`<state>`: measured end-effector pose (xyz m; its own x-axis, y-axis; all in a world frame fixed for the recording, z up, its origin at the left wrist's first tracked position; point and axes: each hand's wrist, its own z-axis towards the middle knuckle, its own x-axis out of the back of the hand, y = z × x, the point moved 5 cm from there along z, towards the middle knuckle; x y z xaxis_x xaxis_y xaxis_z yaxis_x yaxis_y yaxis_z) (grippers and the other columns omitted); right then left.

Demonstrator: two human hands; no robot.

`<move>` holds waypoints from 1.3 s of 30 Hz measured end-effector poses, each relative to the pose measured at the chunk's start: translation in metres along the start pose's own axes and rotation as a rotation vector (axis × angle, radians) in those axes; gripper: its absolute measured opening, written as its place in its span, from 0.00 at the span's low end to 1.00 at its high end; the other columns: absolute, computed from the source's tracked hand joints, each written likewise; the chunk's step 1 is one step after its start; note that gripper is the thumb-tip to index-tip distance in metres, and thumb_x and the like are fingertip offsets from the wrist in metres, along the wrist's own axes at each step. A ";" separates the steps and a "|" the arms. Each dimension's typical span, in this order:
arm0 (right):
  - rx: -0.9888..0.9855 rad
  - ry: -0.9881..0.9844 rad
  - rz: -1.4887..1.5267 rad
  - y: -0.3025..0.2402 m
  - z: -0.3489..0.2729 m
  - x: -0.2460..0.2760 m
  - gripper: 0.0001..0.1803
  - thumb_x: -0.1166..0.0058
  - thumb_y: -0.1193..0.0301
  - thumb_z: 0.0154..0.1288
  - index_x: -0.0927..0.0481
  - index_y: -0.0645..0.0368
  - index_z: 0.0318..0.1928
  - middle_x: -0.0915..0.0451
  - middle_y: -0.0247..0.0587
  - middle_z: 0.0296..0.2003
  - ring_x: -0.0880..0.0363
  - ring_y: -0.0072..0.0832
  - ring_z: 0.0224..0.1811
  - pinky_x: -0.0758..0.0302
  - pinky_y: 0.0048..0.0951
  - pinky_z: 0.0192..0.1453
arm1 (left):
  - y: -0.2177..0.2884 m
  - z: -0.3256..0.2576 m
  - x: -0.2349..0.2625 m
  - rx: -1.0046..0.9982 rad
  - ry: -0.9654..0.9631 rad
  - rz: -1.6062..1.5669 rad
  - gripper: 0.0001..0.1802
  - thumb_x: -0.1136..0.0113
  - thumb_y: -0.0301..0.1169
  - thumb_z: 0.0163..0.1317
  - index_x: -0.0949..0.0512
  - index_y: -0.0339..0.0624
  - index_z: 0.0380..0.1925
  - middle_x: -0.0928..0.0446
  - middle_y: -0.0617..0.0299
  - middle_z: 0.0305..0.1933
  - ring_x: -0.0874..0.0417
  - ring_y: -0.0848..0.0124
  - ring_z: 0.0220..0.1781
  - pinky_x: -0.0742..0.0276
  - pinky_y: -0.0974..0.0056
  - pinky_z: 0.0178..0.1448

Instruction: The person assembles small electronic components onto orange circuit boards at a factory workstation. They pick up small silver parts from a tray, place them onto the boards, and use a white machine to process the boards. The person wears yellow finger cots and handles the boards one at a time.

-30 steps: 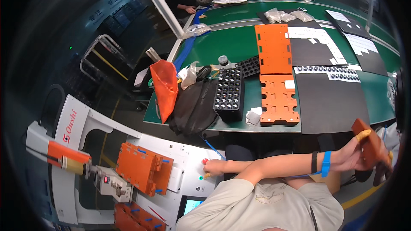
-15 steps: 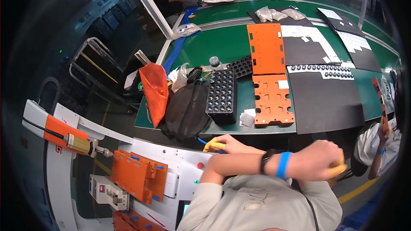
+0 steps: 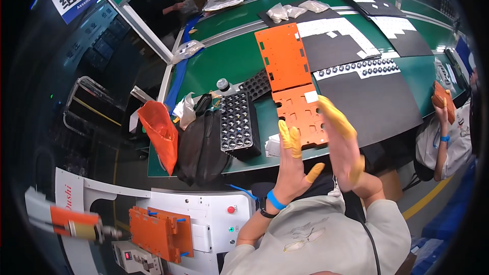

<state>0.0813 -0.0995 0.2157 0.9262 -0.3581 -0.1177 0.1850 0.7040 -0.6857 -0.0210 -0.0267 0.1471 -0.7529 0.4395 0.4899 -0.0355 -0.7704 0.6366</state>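
My left hand is raised in front of the table edge, with yellow finger covers and a blue band at its wrist. Its fingers stretch upward and hold nothing. Beside it, my right hand is also up, palm turned toward the left, fingers extended and slightly blurred. Between and behind them lies an orange two-part fixture: a lower plate with cutouts and a flat upper plate joined at its far edge. My fingertips overlap the lower plate in view; whether they touch it, I cannot tell.
A black tray of round parts stands left of the fixture, near a black bag and an orange bag. A black mat lies right. A white machine with orange plates is lower left. A co-worker's hand is at right.
My forearms were crossed; now they are uncrossed and both hands are raised side by side with fingers stretched. The view has turned, shifting the table leftward. The machine's arm at left sits lower.
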 end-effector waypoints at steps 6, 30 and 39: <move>0.277 -0.633 -0.827 0.025 -0.028 -0.030 0.42 0.52 0.38 0.69 0.28 0.61 0.67 0.32 0.53 0.70 0.38 0.49 0.76 0.58 0.65 0.79 | 0.006 -0.001 -0.009 0.619 -0.188 -1.847 0.52 0.64 0.69 0.70 0.60 0.42 0.80 0.61 0.52 0.84 0.58 0.50 0.84 0.58 0.45 0.84; -0.159 -0.244 -1.144 0.152 -0.013 0.169 0.17 0.38 0.76 0.63 0.18 0.61 0.53 0.21 0.47 0.54 0.24 0.48 0.57 0.27 0.43 0.64 | -0.047 -0.112 0.091 0.573 0.660 -0.894 0.30 0.62 0.38 0.80 0.49 0.43 0.78 0.18 0.36 0.53 0.11 0.57 0.40 0.15 0.54 0.53; -0.118 -0.147 -1.138 0.191 -0.039 0.169 0.16 0.39 0.78 0.62 0.18 0.63 0.51 0.23 0.48 0.41 0.25 0.46 0.43 0.26 0.42 0.48 | -0.051 -0.127 0.101 0.575 0.856 -0.752 0.24 0.60 0.37 0.78 0.29 0.33 0.64 0.28 0.61 0.15 0.23 0.68 0.15 0.18 0.59 0.29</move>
<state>0.2601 -0.0496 0.0366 0.2740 -0.6687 0.6912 0.9130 -0.0451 -0.4055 -0.1786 -0.0018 0.0889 -0.8600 0.0764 -0.5046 -0.5090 -0.0581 0.8588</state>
